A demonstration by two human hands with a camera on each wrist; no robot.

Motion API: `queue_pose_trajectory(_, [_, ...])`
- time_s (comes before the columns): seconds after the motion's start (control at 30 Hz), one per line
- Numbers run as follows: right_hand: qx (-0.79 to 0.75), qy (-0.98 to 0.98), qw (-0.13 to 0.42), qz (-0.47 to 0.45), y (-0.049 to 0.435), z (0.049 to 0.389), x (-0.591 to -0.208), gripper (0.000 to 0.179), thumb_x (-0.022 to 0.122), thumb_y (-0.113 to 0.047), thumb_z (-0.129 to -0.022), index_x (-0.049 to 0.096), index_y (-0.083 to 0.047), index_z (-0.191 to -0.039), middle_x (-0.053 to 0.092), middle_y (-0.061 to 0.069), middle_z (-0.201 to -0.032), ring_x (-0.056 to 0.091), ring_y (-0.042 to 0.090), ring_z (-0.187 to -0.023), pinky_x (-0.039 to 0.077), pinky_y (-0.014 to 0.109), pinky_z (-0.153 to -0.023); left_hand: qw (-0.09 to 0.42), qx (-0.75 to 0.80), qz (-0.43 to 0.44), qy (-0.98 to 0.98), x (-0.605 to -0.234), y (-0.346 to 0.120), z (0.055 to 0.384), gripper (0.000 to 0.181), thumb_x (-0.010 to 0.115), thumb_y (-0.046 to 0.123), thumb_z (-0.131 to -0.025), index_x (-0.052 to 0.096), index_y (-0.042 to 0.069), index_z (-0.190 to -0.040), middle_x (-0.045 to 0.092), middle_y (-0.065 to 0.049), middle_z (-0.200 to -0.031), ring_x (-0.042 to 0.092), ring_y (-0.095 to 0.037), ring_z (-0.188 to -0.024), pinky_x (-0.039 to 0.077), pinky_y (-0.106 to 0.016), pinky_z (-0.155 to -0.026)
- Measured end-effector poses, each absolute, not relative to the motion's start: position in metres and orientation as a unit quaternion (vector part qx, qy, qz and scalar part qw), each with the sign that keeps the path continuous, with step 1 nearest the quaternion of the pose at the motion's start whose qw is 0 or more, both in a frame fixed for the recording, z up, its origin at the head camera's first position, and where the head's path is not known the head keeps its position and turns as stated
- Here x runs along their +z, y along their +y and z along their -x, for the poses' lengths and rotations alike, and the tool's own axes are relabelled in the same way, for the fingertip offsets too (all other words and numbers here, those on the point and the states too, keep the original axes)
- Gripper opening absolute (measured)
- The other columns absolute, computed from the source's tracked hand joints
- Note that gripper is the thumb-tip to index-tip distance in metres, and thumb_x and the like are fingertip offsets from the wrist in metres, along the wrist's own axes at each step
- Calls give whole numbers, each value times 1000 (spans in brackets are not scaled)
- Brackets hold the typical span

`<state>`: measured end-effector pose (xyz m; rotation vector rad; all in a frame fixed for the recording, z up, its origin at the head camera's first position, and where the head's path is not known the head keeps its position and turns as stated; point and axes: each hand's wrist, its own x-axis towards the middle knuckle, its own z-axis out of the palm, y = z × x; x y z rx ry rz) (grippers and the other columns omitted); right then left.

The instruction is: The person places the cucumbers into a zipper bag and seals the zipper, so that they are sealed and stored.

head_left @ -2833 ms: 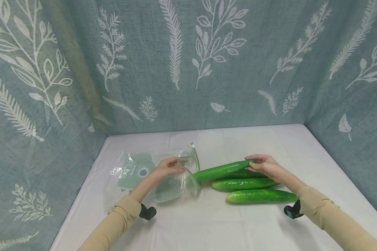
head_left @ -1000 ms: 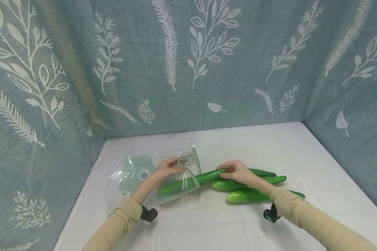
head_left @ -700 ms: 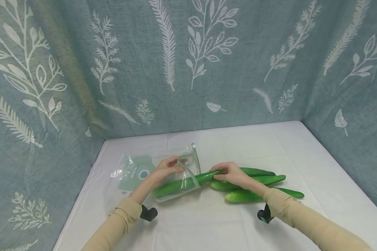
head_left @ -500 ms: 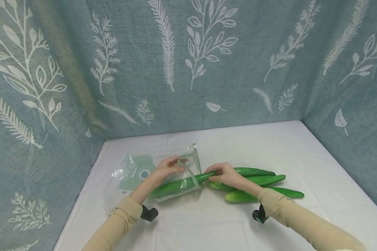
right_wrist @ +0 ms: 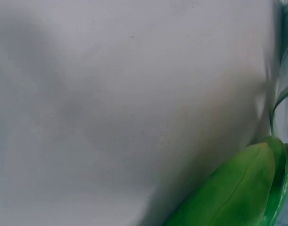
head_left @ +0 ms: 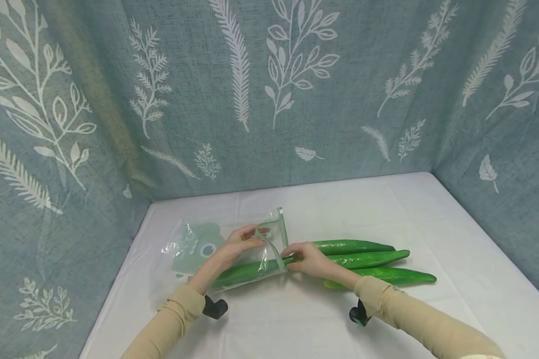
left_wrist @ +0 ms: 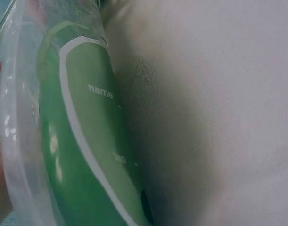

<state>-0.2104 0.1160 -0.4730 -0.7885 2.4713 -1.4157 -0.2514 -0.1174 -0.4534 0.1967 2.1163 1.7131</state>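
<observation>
A clear plastic zip bag [head_left: 193, 252] with a green cartoon print lies on its side, its mouth facing right. My left hand [head_left: 238, 243] grips the upper edge of the mouth and keeps it parted. Most of a long green cucumber [head_left: 244, 272] lies inside the bag; in the left wrist view the cucumber [left_wrist: 54, 141] shows through the plastic beside a printed panel reading "name". My right hand [head_left: 309, 260] pinches the cucumber's right end, right at the bag's opening. The fingertips of the right hand are mostly out of the right wrist view.
Three more cucumbers lie side by side to the right: a back one [head_left: 355, 246], a middle one [head_left: 373, 259] and a front one [head_left: 400, 275], partly behind the right hand and forearm. A white cloth [head_left: 278, 324] covers the table; patterned curtains [head_left: 260, 149] stand behind and beside it.
My right hand has moved left, sliding the cucumber from outside the mouth deep into the bag. The left hand has stayed at the bag's mouth.
</observation>
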Motion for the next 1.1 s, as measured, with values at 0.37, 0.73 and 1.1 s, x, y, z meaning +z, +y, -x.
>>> queue_pose_trajectory(0.37, [-473,835,120,255,97,214,-477,30,67,3,-75,68,-3,-104,70,13,-107,69,26,-94,56,32,-84,207,629,-73,745,-459,-118,252,54,69,14,-85,51,8,-136,52,-10,-140,39,-29,-136,22,-55,-115])
queue_pose_trajectory(0.73, [-454,842,118,267,90,216,-479,33,63,9,-72,68,-2,-103,70,15,-109,69,29,-97,56,32,-85,198,634,-60,745,-461,-117,249,52,67,12,-85,52,8,-135,55,-9,-137,39,-29,-136,21,-56,-115])
queue_pose_trajectory(1.1, [-443,847,117,270,91,219,-479,32,62,10,-73,69,0,-103,70,16,-106,69,28,-95,57,31,-83,200,635,-45,745,-462,-118,250,53,69,15,-85,52,9,-135,53,-10,-139,35,-30,-139,18,-56,-116])
